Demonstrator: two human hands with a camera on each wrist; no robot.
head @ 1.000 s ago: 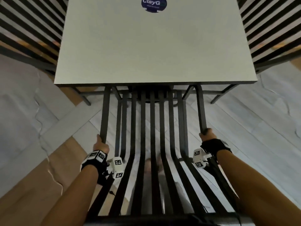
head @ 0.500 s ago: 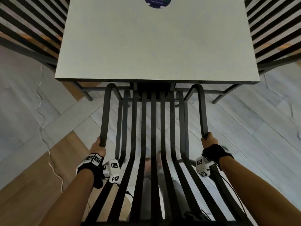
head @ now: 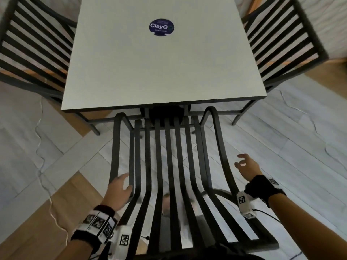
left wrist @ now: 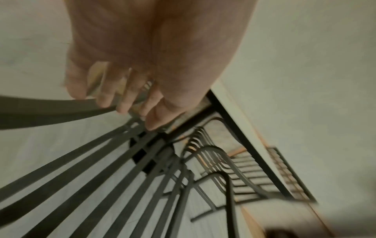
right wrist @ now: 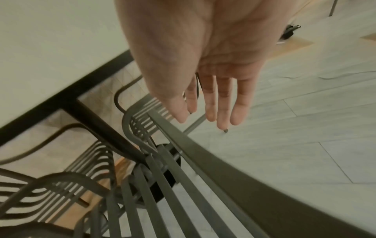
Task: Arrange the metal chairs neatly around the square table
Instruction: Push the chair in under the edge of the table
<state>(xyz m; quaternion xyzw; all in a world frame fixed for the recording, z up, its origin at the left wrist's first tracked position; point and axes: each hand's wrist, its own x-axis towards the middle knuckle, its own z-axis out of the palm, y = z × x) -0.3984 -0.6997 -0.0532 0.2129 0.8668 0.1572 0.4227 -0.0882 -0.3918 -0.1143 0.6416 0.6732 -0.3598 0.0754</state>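
The left hand (head: 120,188) grasps the chair (head: 168,139) by its left rail; the right hand (head: 246,166) hovers released, fingers straight.

This looks to me like a café or shared eating area, not a home. The square table (head: 163,68) before me has a plain pale top, a dark edge, a thin black frame, and a round dark-blue sticker (head: 161,27) reading "ClayG" towards its far edge. Identical black slatted metal chairs stand at three of its sides: the near chair (head: 168,156), the left chair (head: 35,53), the right chair (head: 281,45). The floor (head: 300,147) mixes pale grey planks with bands of orange-brown wood.
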